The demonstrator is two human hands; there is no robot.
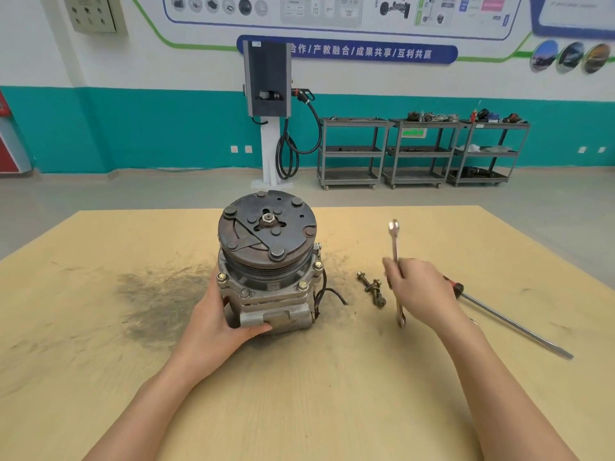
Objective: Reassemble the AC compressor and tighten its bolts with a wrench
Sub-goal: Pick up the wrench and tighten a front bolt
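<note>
— On the counter (100,377), where is the compressor?

— Near the middle of the tan counter, the AC compressor (268,261) stands on end, its round clutch plate facing up and a nut at the hub. Bolt heads (220,277) sit around its upper flange. A dark smear of grime lies just to its left.

— And the hands?

— The left hand (218,322) grips the compressor's lower body from the left side, thumb across the front bracket. The right hand (421,287) holds a wrench (396,261) by its shaft, fingers curled around it, the tool raised roughly upright, off to the right of the compressor and apart from it.

— Anything else nearby?

— Two loose bolts (372,289) lie crossed between the compressor and the right hand. A long screwdriver (512,324) with a red and black handle lies to the right, partly behind that hand.
</note>
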